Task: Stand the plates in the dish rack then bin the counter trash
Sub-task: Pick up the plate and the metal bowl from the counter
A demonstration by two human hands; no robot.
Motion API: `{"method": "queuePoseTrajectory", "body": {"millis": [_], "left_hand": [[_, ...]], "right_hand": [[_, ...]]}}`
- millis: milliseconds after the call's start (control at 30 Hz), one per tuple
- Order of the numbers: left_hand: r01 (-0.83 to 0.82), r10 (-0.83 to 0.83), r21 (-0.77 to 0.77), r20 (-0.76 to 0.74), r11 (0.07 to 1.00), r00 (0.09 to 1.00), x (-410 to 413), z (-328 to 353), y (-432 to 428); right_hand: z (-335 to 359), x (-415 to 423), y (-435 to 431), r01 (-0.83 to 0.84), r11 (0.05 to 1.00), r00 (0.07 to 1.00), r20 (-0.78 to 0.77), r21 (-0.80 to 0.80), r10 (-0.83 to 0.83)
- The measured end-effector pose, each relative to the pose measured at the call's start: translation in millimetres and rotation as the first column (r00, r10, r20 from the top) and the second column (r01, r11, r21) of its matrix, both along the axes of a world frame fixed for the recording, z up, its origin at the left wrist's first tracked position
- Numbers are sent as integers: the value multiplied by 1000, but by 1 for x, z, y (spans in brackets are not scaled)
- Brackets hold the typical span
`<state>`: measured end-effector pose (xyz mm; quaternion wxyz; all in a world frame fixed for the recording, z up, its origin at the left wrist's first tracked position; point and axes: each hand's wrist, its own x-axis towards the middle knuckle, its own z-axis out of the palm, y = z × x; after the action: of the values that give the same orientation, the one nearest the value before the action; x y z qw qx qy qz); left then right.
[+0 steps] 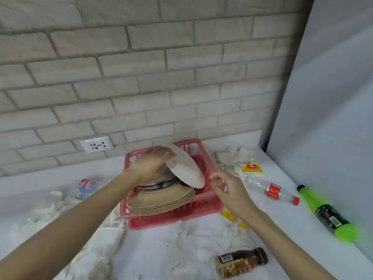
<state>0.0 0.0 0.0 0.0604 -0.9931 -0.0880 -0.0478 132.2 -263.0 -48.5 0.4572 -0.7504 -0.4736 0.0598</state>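
Plate stage under way, trash stage not begun. Left hand (150, 165) grips white plate (186, 168) by top edge, tilted inside dish rack (173, 216); right hand (228, 188) loose-fingered, holding nothing, just beside rack's right rim. Beige plates (161, 201) and steel plates (159, 183) lie stacked in rack, not stood. Tissues (236, 156), green bottle (327, 213), brown bottle (242, 261) on counter (292, 225), unbinned

What I can't make out from here

My left hand (153, 164), gripping the white plate (186, 168), covers the top of the steel plates (159, 183), so I can't count them, and I can't see its thumb. The plate hides the far floor of the red rack (173, 217). My right hand (228, 188) is smeared with blur; I can't tell whether it touches the rack's rim. A yellow item (228, 215) sits half hidden behind that wrist. The labels on the brown bottle (242, 261) and the blurred blue-labelled bottle (86, 185) are unreadable. Both forearms run out of frame.
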Motion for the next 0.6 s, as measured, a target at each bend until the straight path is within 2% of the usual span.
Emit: {"method": "queuePoseTrajectory", "body": {"millis": [100,200,300,400,500,600], "left_hand": [[-2,26,132,-183,991,983,28,-5,16],[67,-6,209,-280,976,960,48,-13,28],[223,-146,285,-269,932,952,59,-21,39],[305,-204,353,-295,885,933,66,-21,42],[361,-303,358,-209,861,930,66,-13,45],[323,-301,264,-120,909,946,48,0,53]], "right_hand": [[-11,17,9,-5,1000,998,-65,-18,4],[-17,27,19,-8,999,995,-96,-47,3],[-24,37,26,-8,999,994,-108,-44,4],[-30,43,33,-15,1000,992,-127,-27,12],[-37,53,38,-11,999,986,-165,-31,6],[-39,66,45,0,999,986,-169,-48,-8]]}}
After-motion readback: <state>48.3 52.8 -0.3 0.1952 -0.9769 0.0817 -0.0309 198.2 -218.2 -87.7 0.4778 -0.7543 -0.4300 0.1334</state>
